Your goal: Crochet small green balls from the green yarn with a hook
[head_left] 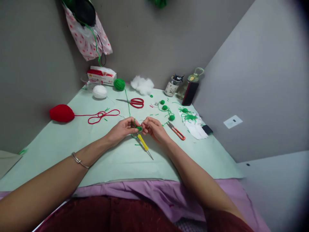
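My left hand [122, 129] is closed around a small green crochet piece [139, 128], pinching it between thumb and fingertips. Close against it, my right hand [154, 128] is pinched shut at the edge of the piece; what its fingertips hold is too small to make out. A crochet hook with a yellow handle [143, 142] lies at a slant just below my hands. Green yarn runs back from my left hand to a green yarn ball [119, 84]. Red-handled scissors [136, 103] lie beyond my hands, and orange thread snips [177, 131] rest to the right.
On the left sit a red yarn ball [62, 113] and a white yarn ball [99, 92]. White stuffing [142, 85], a pen jar [172, 87], a bottle [185, 87] and a leaning phone [190, 93] stand behind. Small green balls [164, 108] and yarn scraps [190, 117] lie at right.
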`<state>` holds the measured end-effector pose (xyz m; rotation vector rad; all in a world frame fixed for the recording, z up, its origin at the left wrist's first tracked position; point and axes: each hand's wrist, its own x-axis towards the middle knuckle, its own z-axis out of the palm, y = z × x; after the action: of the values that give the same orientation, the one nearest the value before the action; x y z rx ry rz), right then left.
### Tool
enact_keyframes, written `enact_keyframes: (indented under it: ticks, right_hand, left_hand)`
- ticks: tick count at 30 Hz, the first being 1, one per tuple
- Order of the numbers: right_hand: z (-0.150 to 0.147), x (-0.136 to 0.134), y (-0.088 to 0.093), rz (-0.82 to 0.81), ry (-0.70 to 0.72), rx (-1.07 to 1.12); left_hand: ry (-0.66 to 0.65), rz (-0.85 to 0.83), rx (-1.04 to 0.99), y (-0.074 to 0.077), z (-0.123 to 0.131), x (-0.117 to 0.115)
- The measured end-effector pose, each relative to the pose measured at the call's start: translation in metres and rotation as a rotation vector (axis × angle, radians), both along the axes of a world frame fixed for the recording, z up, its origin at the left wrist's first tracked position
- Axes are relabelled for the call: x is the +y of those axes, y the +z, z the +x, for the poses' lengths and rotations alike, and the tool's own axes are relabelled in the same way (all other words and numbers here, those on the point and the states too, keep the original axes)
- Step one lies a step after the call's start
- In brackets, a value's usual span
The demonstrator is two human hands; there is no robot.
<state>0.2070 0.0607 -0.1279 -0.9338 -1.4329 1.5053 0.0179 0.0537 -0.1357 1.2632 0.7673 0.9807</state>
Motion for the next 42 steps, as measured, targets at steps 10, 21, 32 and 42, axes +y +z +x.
enact_keyframes:
  ticks: [10, 21, 32, 42]
  right_hand:
    - [-0.001, -0.001, 0.005, -0.104, -0.021, 0.084]
    - [-0.001, 0.001, 0.002, 0.056, -0.11, -0.063]
    - [-0.004, -0.011, -0.003, 0.573, -0.339, -0.381]
    - [-0.004, -0.013, -0.01, 0.941, -0.197, -0.702]
  left_hand:
    - [0.044, -0.009, -0.033, -0.003, 0.005, 0.0]
    - [0.077, -0.032, 0.002, -0.001, 0.004, -0.001]
    - [0.105, -0.169, 0.007, 0.001, 0.002, -0.003]
    - [0.148, -0.232, -0.071, -0.001, 0.0, 0.0]
